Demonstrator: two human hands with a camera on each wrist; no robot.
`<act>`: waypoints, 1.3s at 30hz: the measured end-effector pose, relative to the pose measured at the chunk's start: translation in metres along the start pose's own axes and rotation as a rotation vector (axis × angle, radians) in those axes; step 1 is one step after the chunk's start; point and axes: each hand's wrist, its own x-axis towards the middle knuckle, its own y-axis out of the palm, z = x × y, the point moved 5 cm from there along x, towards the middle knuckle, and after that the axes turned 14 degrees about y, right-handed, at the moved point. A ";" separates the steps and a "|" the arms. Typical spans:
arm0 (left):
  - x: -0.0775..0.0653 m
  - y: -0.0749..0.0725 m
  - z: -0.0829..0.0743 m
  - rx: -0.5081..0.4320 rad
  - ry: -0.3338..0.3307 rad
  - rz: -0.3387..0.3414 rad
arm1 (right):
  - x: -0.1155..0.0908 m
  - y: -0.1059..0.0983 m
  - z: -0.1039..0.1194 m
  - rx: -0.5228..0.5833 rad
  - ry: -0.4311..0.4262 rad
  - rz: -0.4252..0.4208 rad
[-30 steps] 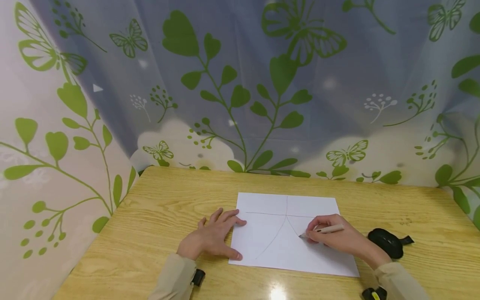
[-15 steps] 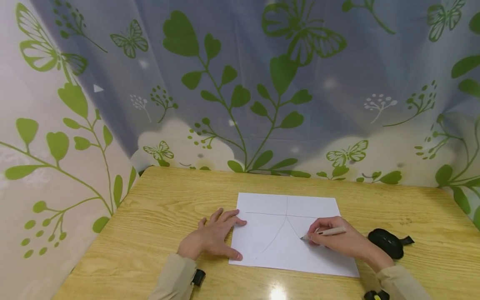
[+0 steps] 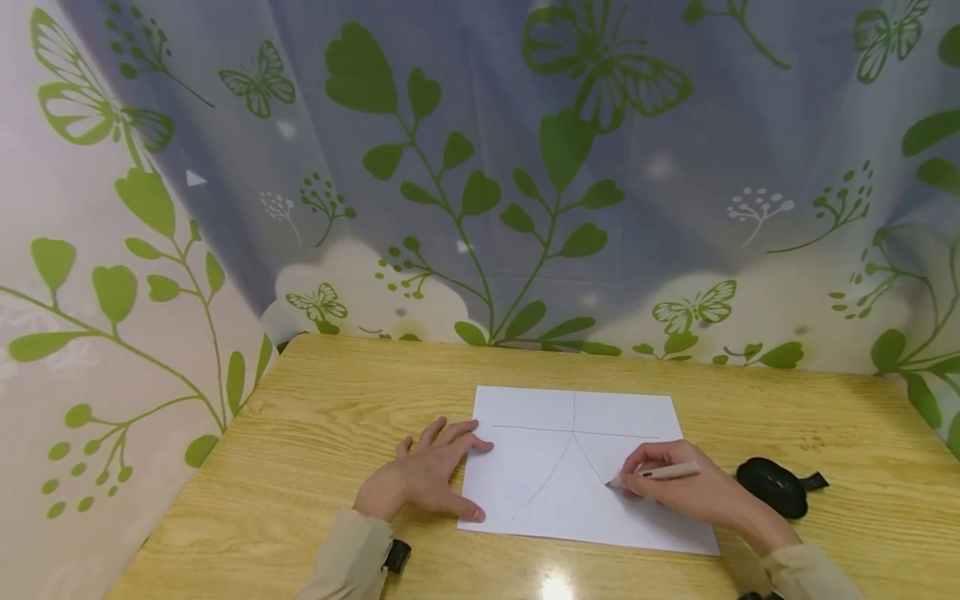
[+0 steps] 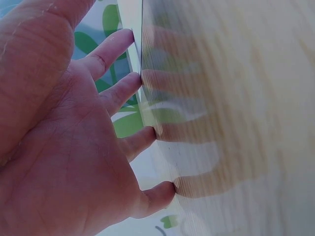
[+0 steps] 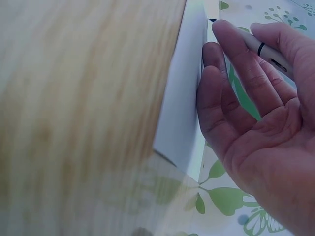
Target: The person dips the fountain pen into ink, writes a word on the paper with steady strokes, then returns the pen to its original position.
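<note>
A white sheet of paper (image 3: 540, 500) lies on the wooden table, bearing thin dark lines: a vertical, a horizontal and two that slant down from their crossing. My left hand (image 3: 423, 475) is spread flat at the sheet's left edge, thumb and some fingertips touching it. In the left wrist view its fingers (image 4: 118, 93) stand apart, fingertips down on the surface. My right hand (image 3: 678, 479) pinches a light-coloured pen (image 3: 675, 471), whose tip meets the lower end of the right slanting line. The right wrist view shows the pen (image 5: 268, 51) between thumb and fingers.
Right of the sheet, close to my right wrist, lies a black oval case (image 3: 772, 487) with a short strap. A leaf-and-butterfly patterned curtain (image 3: 480, 208) hangs behind the table (image 3: 337, 392). A black device (image 3: 397, 556) sits at my left wrist.
My right hand has moved slightly right and toward me with the pen, and the right slanting line has grown longer. My left hand and the sheet have stayed in place.
</note>
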 end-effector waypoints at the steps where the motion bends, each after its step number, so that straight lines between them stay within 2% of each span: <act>1: 0.000 0.000 0.000 0.000 0.000 0.000 | 0.000 0.000 0.000 -0.002 -0.002 -0.001; 15: -0.002 0.001 0.000 -0.011 0.001 -0.009 | -0.007 0.000 -0.005 -0.008 -0.002 0.035; 23: -0.002 0.001 0.000 -0.008 0.003 -0.009 | -0.011 0.000 -0.007 -0.014 -0.030 0.043; 31: -0.002 0.001 0.000 -0.007 -0.005 -0.012 | -0.014 0.000 -0.013 -0.010 0.017 0.038; 39: -0.001 0.000 -0.001 -0.004 -0.001 -0.011 | -0.015 -0.001 -0.018 -0.021 0.008 0.036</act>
